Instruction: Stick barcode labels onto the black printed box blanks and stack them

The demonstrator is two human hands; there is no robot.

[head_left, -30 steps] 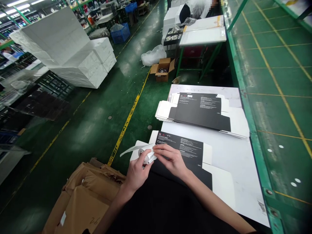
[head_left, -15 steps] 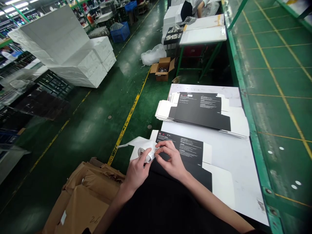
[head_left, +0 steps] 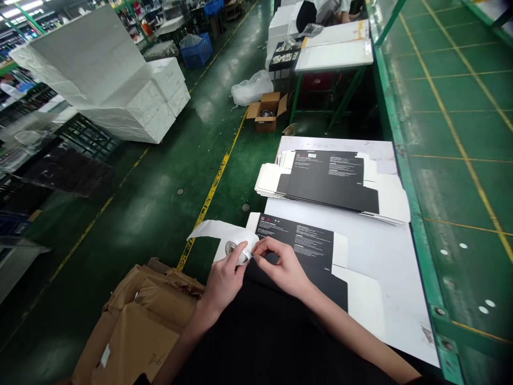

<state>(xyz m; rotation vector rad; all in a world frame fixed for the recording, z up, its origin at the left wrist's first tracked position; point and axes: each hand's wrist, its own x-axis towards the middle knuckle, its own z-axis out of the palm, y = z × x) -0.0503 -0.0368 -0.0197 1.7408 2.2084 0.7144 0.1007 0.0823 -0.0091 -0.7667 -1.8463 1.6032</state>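
Observation:
My left hand (head_left: pixel 226 278) is wrapped round a small roll of white labels (head_left: pixel 241 258), its thumb lying across the roll near the core. From the roll a loose white strip (head_left: pixel 216 229) trails off to the left, over the table's edge. At the right side of the roll, my right hand (head_left: pixel 280 264) pinches with thumb and forefinger at the edge of a label, whose small surface is mostly hidden by the fingers. Beneath both hands lies a flat black and white printed carton (head_left: pixel 294 235) on the white table (head_left: pixel 401 299).
Farther along the table sits a stack of flat cartons (head_left: pixel 332 179). Brown cardboard (head_left: pixel 136 331) is piled at my lower left. An open box (head_left: pixel 266 120) stands on the floor ahead, before another table (head_left: pixel 334 56) with a person behind. A green metal rail (head_left: pixel 414 214) runs along the right.
The loose strip has swung out and lies flatter, reaching farther left. My right fingers have drawn closer into a pinch at the roll's edge. The person at the far table has shifted right.

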